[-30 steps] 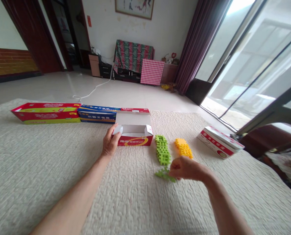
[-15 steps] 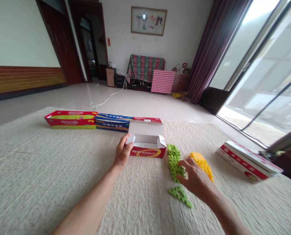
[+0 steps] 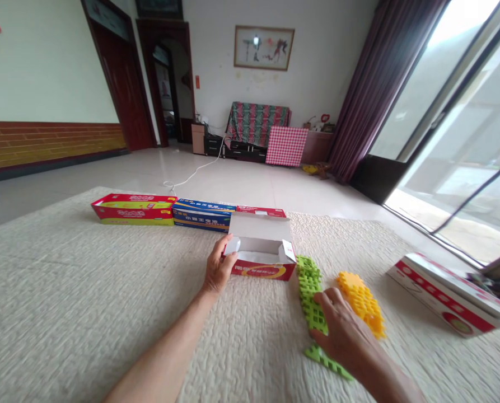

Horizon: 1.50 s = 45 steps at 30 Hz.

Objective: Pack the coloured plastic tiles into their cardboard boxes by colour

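Note:
An open red and white carton stands on the cream quilted cloth. My left hand grips its left end, fingers curled over the flap. To the carton's right lies a row of green waffle-shaped plastic pieces, and beside that a row of yellow ones. My right hand rests palm down, fingers stretched, on the near end of the green row. One loose green piece lies partly under that hand.
Three closed cartons lie in a line behind the open one: red and yellow, blue, red. A tilted red and white box sits at the right. A white cable crosses the tiled floor beyond.
My right hand let the loose green piece down onto the cloth and moved onto the green row. The left hand stayed on the carton. The camera tilted upward.

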Tool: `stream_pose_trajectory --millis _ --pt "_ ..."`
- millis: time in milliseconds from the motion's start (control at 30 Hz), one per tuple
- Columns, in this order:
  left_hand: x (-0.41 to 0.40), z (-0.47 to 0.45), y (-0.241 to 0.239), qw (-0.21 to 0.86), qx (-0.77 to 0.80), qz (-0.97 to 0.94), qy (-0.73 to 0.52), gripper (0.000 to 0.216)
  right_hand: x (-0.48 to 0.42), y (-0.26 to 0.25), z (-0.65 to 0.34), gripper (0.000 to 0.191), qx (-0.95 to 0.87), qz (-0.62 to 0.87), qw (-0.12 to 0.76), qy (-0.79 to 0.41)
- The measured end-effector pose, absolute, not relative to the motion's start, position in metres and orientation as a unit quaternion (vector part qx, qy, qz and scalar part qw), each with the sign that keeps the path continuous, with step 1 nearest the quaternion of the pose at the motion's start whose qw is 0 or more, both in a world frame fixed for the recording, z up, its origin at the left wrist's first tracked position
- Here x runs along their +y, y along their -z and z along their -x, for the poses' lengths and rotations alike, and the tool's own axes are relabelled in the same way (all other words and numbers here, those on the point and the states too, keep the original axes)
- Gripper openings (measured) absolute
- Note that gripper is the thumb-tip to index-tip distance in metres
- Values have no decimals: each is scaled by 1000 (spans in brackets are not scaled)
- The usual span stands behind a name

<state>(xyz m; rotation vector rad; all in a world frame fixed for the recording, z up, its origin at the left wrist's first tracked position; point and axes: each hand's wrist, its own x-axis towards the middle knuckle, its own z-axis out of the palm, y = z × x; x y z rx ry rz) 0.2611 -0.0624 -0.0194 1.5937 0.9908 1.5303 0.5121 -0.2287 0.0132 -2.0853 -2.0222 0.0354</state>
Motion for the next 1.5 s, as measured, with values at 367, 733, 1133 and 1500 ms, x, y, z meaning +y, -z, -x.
stream_pose_trajectory --millis 367,733,1133,1500 --pt "-68 -261 16 368 386 -603 -593 66 -217 -55 -502 36 -686 701 190 39" --pt "-74 -261 15 366 359 -618 -596 63 -125 -87 -424 38 -743 633 216 -5" --pt "-72 -262 19 363 357 -624 -593 64 -115 -78 -411 35 -727 656 204 -13" --pt "-72 -262 18 346 372 -622 -596 63 -119 -72 -425 17 -724 638 261 -28"
